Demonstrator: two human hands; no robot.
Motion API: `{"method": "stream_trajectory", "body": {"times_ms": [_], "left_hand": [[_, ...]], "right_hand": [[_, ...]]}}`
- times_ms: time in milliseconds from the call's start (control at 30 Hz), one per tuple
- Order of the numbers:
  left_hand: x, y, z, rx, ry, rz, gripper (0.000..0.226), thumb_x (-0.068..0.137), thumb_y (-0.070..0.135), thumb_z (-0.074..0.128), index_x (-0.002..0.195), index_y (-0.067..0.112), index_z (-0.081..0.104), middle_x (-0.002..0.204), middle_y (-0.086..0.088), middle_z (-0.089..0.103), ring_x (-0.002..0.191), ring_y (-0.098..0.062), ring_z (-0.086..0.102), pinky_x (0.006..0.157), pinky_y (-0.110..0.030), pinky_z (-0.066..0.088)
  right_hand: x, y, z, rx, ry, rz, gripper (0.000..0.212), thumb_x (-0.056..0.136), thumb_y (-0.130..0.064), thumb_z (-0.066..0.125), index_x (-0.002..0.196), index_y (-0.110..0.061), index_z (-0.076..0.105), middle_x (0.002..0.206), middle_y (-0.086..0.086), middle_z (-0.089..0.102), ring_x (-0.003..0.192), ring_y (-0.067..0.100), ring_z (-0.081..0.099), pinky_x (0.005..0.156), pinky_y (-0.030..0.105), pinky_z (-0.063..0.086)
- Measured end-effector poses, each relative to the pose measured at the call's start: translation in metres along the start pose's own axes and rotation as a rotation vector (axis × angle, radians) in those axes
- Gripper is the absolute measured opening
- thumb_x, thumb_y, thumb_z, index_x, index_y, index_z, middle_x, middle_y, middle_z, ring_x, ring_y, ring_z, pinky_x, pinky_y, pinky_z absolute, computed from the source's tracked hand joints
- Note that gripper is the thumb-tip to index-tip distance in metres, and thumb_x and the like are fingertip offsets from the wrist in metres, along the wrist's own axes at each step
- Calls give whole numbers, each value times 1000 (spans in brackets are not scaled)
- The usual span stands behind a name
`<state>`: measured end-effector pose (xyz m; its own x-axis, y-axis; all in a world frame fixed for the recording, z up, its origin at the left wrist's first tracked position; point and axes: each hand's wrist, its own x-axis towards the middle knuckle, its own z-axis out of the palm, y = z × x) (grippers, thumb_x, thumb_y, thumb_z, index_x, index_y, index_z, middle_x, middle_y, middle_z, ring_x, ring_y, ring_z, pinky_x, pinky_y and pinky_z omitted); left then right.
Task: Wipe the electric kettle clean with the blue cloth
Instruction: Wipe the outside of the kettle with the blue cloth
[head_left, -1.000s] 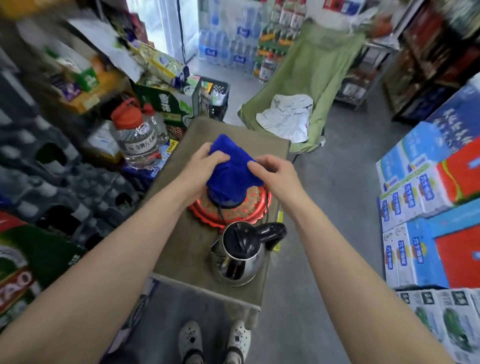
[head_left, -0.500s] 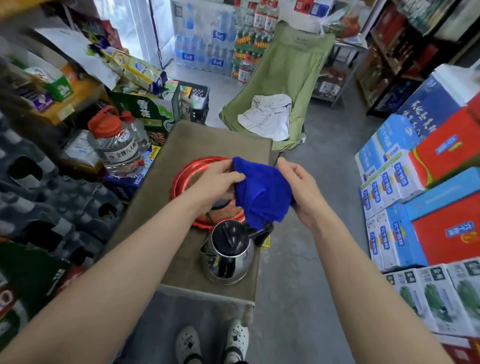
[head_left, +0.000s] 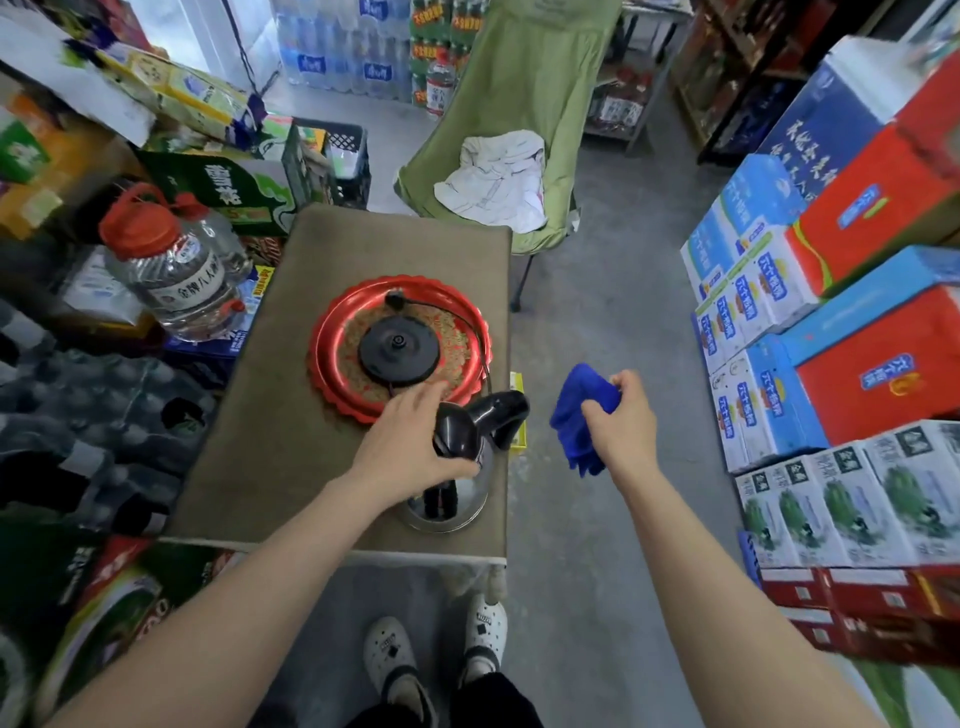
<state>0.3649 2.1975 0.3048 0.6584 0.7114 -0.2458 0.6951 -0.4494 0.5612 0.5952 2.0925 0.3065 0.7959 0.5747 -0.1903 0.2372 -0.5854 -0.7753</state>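
A steel electric kettle (head_left: 457, 493) with a black lid and handle stands near the front right corner of a small brown table (head_left: 291, 441). My left hand (head_left: 410, 441) lies over its lid, fingers wrapped on the top. To the right of the table, above the floor, my right hand (head_left: 618, 410) grips a bunched blue cloth (head_left: 576, 415) that hangs down, apart from the kettle. The kettle's black base (head_left: 399, 349) sits on a red tray (head_left: 332, 358) behind the kettle.
A large water jug (head_left: 171, 270) with a red cap and stacked goods crowd the left. A green folding chair (head_left: 519, 130) with a white cloth stands behind the table. Stacked cartons (head_left: 810, 322) line the right side of the grey aisle. My white shoes (head_left: 436, 649) are below the table edge.
The blue cloth left the tray in both hands and went right; now only my right hand holds it beside the table. My left hand dropped onto the kettle's lid.
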Motion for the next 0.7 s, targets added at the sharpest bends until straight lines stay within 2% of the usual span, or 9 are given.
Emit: {"method": "stream_trajectory", "body": {"times_ms": [67,167,233,300,433,600,700], "left_hand": [[-4,-8,12,73,-20,24,116,62,66,75,153,20,21,156,0,27,143,-22,27,114,-37,30],[0,-21,22,96,64,51,113,61,68,73,152,24,23,154,4,27,141,-20,28,112,-36,31],[5,-29,27,57,129,75,108,61,71,70,149,27,26,152,8,31,139,-17,31,112,-34,30],[7,-33,33,-36,187,87,105,60,70,72,147,29,29,149,11,34,137,-12,35,109,-28,31],[9,-30,47,-119,285,78,102,57,70,76,142,34,33,142,18,36,127,-7,44,94,-24,35],[11,-44,60,-63,399,168,93,56,72,74,136,40,39,135,20,42,122,-5,46,100,-32,42],[9,-51,76,-101,517,223,95,59,69,76,141,36,39,139,16,48,124,-5,47,99,-27,39]], "right_hand": [[3,15,16,18,-9,21,17,91,-8,56,101,-17,45,78,-10,55,83,30,57,73,36,44],[17,30,43,86,-58,-9,20,95,-16,59,110,-21,48,90,-16,58,96,27,62,81,37,48],[27,38,63,148,-47,-77,19,95,-18,60,111,-22,51,96,-11,63,97,24,62,81,34,47],[31,48,84,230,29,-144,17,94,-18,61,107,-23,52,103,-4,65,99,23,63,86,36,49],[29,68,120,401,202,-264,17,94,-17,60,105,-25,49,102,-5,62,95,19,60,91,39,49],[31,88,140,550,306,-422,19,95,-16,62,107,-25,50,94,-20,57,81,-11,55,86,25,46],[15,99,146,672,368,-484,22,93,-14,63,110,-25,53,96,-21,58,83,-13,55,87,20,46]]}}
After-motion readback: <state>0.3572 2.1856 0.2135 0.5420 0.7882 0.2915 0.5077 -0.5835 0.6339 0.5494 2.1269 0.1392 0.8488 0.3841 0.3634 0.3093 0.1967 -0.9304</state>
